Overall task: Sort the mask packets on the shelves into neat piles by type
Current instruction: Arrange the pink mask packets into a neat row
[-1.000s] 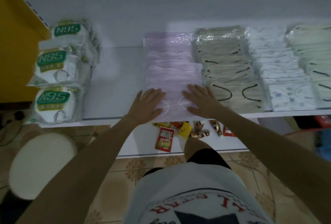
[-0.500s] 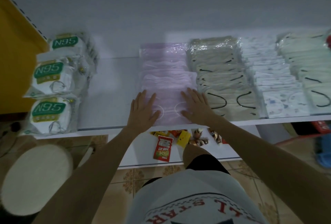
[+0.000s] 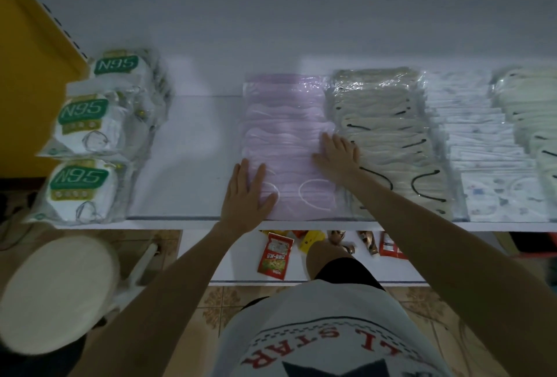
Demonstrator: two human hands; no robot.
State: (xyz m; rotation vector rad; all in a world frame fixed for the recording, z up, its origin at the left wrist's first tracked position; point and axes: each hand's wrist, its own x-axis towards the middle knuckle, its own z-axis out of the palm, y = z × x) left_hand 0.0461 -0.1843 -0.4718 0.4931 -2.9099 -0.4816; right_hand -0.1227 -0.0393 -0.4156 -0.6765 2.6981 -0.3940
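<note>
**Squarely on the purple row: two flat hands**

Head view: the purple mask packets (image 3: 286, 123) lie in one overlapping row on the upper shelf (image 3: 187, 159), running from its front edge back to the wall; each clear wrapper holds a folded purple mask, and white ear loops show through the nearest one. The left hand (image 3: 245, 193) lies palm down on the row's front left corner, fingers straight and close together, thumb spread out onto the plastic; the right hand (image 3: 339, 155) lies palm down farther back on the row's right edge, fingers straight and slightly fanned, overlapping the seam with the next row.

Touching the purple row on its right is a row of beige packets (image 3: 388, 141) with black loops; beyond that come white patterned packets (image 3: 479, 147), then cream packets (image 3: 533, 111) cut off by the frame edge. Well to the left of the purple row, across bare shelf, stand stacked N95 packets (image 3: 87, 141), blurred but legible.

Below the purple row a lower shelf (image 3: 235, 256) holds a red snack packet (image 3: 275, 256) and other small items; the upper shelf's edge and the person's knee hide them in part, so they are hard to identify. The light is dim.
</note>
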